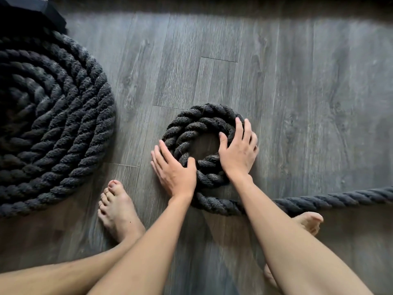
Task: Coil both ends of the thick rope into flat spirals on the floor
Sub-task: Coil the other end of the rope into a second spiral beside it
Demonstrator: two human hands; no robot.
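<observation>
Grey wood-grain planks make up the floor (297,81) where a barefoot person crouches over a thick black rope (350,195). One end looks finished: a large spiral (53,116) lies flat at the left, its many turns packed close, with part of it cut off by the edge of the view. The second end is only begun. A small spiral (191,126) sits at centre, two or three turns wound around an open middle, and from its near side the rope runs off to the right edge, passing just by the right foot (308,222).

Both hands are on the small spiral, and neither closes around it. The left hand (172,169) lies with its fingers straight against the outer left edge and its thumb resting across the turns. The right hand (238,154) is spread over the right side, fingers splayed on top of the rope and thumb at the inner rim. Both appear to be pressing the turns flat and snug.

By this view the job is roughly half done, as the free length leaving the frame has yet to be wound in. The left foot (117,207) rests between the two spirals. A dark object (42,9) fills the top left corner, too shadowed to identify. No brand, label or writing can be seen.
</observation>
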